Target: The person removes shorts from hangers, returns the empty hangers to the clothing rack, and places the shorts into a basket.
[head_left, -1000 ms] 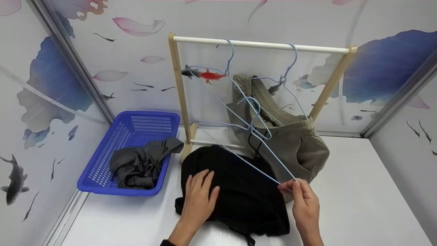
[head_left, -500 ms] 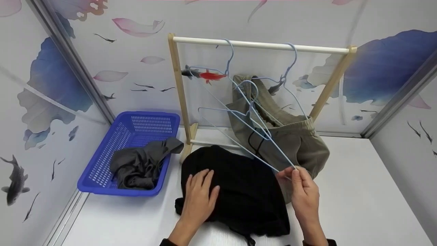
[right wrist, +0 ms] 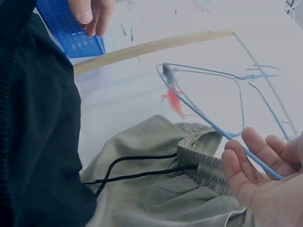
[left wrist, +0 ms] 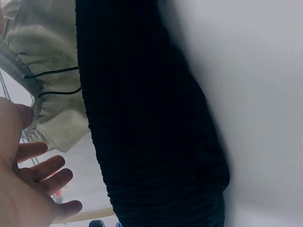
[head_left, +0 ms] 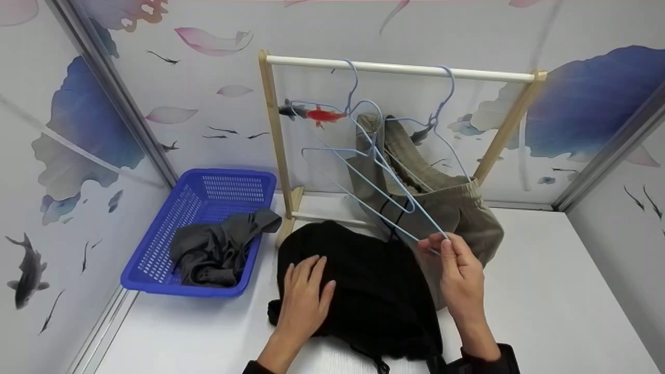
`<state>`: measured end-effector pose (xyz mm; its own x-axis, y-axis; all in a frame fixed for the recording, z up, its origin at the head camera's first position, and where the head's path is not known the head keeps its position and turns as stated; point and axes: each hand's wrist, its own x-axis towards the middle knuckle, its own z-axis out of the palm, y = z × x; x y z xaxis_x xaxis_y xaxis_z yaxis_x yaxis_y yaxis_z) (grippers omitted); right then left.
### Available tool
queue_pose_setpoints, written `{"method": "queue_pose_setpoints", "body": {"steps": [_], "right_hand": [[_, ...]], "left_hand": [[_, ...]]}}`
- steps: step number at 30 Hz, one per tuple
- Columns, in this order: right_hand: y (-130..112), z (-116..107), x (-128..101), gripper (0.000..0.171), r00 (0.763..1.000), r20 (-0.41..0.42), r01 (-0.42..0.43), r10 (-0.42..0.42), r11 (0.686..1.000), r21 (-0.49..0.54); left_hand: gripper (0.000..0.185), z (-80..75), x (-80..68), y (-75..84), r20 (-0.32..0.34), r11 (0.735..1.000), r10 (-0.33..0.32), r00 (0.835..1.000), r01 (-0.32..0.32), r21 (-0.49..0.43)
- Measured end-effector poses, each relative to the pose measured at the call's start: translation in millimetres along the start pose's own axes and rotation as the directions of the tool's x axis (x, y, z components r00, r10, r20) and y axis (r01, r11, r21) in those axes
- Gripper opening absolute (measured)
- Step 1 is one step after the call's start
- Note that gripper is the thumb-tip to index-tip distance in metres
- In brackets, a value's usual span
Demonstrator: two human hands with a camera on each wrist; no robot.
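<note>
My right hand (head_left: 461, 270) pinches one lower corner of a light-blue wire hanger (head_left: 372, 151) between thumb and fingers. The hanger slants up and away to the left, hook uppermost, in front of the rack; in the right wrist view its wire (right wrist: 208, 120) crosses the fingers. With fingers fairly straight, my left hand (head_left: 305, 301) lies over a black garment (head_left: 374, 291) spread on the table. Its ribbed elastic edge (left wrist: 102, 142) shows in the left wrist view. Behind it, khaki drawstring pants (head_left: 462, 223) hang from another blue hanger (head_left: 441, 101).
A small rack with a white rail (head_left: 400, 67) and wooden side posts (head_left: 275, 130) stands at the back. One bare blue hanger (head_left: 352, 85) hangs on it. A blue basket (head_left: 156, 249) at the left holds a dark grey garment (head_left: 213, 252). Printed walls enclose the white table (head_left: 550, 291).
My right hand has moved up and slightly left, raising the hanger so its hook is nearer the rail. The left hand stays on the black garment.
</note>
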<state>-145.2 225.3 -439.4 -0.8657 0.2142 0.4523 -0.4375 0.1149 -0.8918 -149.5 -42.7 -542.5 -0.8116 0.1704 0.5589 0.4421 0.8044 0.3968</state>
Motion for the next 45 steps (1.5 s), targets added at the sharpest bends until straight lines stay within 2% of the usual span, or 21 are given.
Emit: {"method": "queue_pose_setpoints", "body": {"steps": [8,18,27,45], "right_hand": [[-11.0,8.8,14.3,0.027,0.996,0.041,0.082,-0.081,0.996,-0.016],[-19.9,16.0,28.9,0.028,0.996,0.047,0.078,-0.078,0.997,0.002],[-23.7,23.3,43.5,0.028,0.990,0.056,0.132,-0.128,0.989,-0.061],[-29.9,40.5,63.7,0.028,0.988,0.079,0.138,-0.134,0.989,-0.046]], "left_hand": [[0.048,0.5,0.0,-1.8,-0.011,1.000,0.014,1.000,-0.014,-0.002],[0.047,0.9,0.2,-1.0,0.003,1.000,0.000,1.000,0.000,-0.019],[0.047,0.9,1.1,0.3,0.015,1.000,-0.014,1.000,0.015,-0.017],[0.046,2.2,3.0,1.0,-0.007,1.000,0.002,1.000,-0.002,-0.021]]}}
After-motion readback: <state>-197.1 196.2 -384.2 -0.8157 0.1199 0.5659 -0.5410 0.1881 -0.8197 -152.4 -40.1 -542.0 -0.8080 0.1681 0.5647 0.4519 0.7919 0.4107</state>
